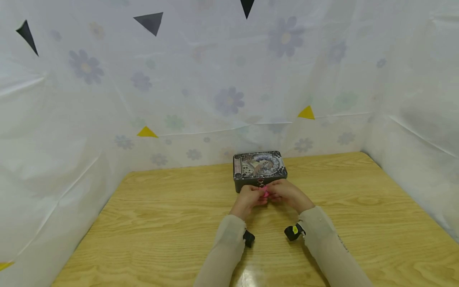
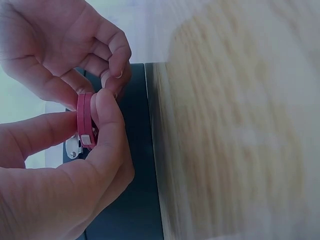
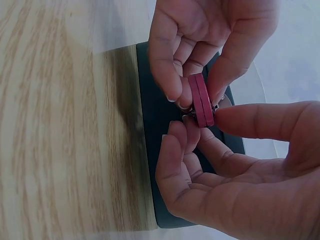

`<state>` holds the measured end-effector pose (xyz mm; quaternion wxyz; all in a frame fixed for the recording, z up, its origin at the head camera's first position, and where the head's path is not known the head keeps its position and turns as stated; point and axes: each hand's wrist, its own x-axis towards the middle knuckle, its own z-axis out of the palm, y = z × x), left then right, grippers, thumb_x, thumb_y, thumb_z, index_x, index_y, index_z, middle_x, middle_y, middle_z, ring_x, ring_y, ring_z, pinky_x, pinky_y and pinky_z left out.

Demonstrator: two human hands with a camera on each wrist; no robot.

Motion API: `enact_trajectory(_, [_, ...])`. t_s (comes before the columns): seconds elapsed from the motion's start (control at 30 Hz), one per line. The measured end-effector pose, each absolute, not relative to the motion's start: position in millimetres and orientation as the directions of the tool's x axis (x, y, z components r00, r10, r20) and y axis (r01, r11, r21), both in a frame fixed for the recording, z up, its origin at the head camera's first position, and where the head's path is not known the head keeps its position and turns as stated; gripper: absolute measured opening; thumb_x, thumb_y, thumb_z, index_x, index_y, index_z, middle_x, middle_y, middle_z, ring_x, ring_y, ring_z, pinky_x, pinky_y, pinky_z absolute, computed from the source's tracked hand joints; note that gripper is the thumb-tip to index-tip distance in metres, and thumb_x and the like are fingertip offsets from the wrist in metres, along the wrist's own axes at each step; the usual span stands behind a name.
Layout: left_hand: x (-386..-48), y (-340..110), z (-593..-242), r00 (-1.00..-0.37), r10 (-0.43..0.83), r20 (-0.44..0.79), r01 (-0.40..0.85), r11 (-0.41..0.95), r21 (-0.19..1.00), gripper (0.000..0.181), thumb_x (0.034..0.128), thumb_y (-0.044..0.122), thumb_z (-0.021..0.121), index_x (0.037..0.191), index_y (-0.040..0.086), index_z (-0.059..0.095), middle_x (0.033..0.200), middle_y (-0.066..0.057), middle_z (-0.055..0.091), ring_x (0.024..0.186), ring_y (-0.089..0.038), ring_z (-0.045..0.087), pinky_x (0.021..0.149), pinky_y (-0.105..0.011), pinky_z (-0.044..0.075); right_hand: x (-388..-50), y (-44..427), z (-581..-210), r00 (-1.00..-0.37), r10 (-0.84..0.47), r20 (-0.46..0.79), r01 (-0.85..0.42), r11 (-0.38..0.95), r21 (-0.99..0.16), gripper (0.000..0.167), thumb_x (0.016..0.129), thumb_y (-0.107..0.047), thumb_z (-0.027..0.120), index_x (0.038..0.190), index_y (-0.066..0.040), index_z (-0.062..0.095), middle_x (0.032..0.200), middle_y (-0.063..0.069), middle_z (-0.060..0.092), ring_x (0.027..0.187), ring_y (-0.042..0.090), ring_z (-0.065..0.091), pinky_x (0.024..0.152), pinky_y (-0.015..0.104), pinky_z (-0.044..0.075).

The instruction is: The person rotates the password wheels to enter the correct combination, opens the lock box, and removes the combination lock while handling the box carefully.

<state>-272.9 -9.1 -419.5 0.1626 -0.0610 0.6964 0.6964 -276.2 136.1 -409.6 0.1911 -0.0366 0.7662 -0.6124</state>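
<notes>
A small pink padlock (image 1: 265, 193) hangs at the front of a dark tin box (image 1: 241, 185), by the metal clasp (image 2: 73, 146). My left hand (image 1: 248, 198) pinches the padlock between thumb and fingers from the left. From the other side, my right hand (image 1: 289, 194) pinches it too, thumb and fingertips on its rim. Seen edge-on in the left wrist view, the padlock's body (image 2: 84, 117) has a seam and a small pale square on its side. Fingers partly hide the shackle and clasp. The box's lid is down and carries an ornate printed picture.
The box stands near the back edge of a wooden table (image 1: 172, 223). White flower-printed sheeting (image 1: 201, 79) hangs behind the table and along both sides, with black and yellow triangles on it. A black wrist camera (image 1: 294, 232) sits at the right sleeve.
</notes>
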Motion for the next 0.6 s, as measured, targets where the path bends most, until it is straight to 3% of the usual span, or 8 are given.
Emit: enact_trajectory(0.6, [-270.7,-9.2,-416.8,-0.943,0.128,-0.307,-0.309,0.008,0.951,0.015,0.0949,0.001,0.057,0.106,-0.010,0.057,0.091,-0.013,0.061,0.067,-0.013,0.062,0.073,-0.030,0.058,-275.6,134.7,-410.4,-0.921,-0.278,-0.273,0.206,0.248,-0.947,0.041,0.097,-0.006,0.045,0.130,0.018,0.044,0.091,0.005,0.063,0.073,0.011,0.059,0.068,0.026,0.053])
